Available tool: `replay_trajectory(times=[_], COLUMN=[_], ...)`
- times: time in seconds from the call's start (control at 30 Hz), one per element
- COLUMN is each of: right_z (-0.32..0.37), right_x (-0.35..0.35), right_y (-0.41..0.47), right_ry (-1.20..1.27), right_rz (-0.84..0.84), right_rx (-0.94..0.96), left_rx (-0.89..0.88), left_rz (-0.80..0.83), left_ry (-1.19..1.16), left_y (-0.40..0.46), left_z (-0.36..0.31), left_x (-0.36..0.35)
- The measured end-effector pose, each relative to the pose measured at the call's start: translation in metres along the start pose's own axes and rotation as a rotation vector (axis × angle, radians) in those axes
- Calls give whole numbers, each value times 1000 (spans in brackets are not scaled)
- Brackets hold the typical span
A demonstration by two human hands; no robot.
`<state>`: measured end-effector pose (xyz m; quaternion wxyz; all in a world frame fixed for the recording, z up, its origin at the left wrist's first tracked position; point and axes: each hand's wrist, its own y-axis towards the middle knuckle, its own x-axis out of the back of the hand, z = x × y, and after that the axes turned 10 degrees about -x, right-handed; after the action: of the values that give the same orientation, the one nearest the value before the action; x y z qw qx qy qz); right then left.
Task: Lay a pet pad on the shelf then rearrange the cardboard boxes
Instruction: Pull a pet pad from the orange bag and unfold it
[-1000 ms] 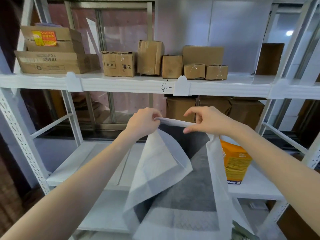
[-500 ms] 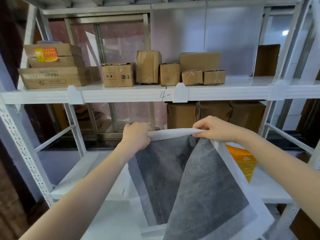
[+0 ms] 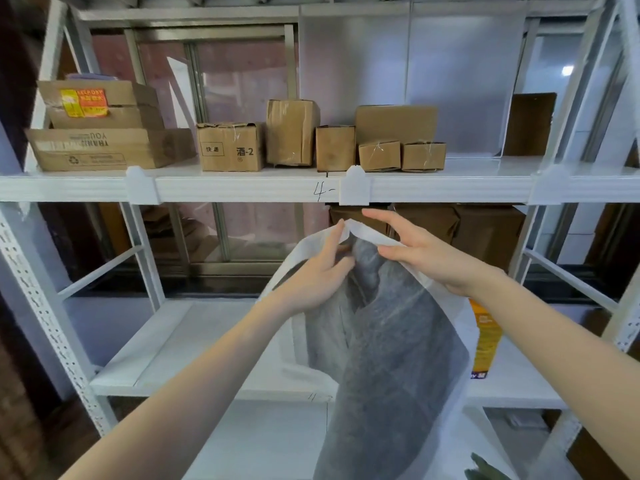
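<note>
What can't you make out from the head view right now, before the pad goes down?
- Pet pad: lower part cut off by the bottom edge; full size unknown.
- Orange package: mostly hidden behind the pad.
- Left hand fingers: tips tucked into the pad's folds.
- Lower-shelf boxes: shadowed, labels unreadable.

Soft, even daylight comes through the frosted panels (image 3: 249,81) behind the shelf (image 3: 242,188). Shadows are faint. Wide-angle bending bows the edges, and corners look dim and slightly blurred.

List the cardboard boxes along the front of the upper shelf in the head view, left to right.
Wide flat brown box with a recycling mark → brown carton printed "酒-2" → tall taped brown box → small plain brown box → small taped box → second small taped box.
</note>
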<state>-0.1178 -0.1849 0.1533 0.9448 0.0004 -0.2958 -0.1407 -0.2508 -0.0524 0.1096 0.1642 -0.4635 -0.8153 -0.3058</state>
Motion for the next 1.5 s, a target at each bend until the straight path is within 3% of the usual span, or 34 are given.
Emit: replay_trajectory(times=[0.27,0.43,0.57,0.7,0.93,1.13,1.23,1.4,1.5], right_z=[1,-2,-5,-9,-5,-7,-14,-29,-30], right_x=[-5,-5,0,5,7,18,26,29,27], right_y=[-7,-6,-7,-11,-14,-18,-17,-12,-13], right_ry=[219,249,259,287,261,-121,-287,-616,-677], right_rz=[-32,-90,-131,-157,-181,-307,-344,-498,-401], right_rx=[11,0,22,34,32,-17,-71,-104,-69], left_rx=[23,77,183,176,92,-4,-49,-100,-160], left_rz=[57,20,82,-8,132,-201,-261,-169,-91], left_ry=[-284,-309,-337,-375,-158,-7,61,233,253], left_y=[-18,-25,-29,-28,-29,-20,-14,-3,2], left_z=[-4,0,20,28,36,42,40,26,12], left_x=[-9,-17,-20,-15,-23,-12,8,31,35])
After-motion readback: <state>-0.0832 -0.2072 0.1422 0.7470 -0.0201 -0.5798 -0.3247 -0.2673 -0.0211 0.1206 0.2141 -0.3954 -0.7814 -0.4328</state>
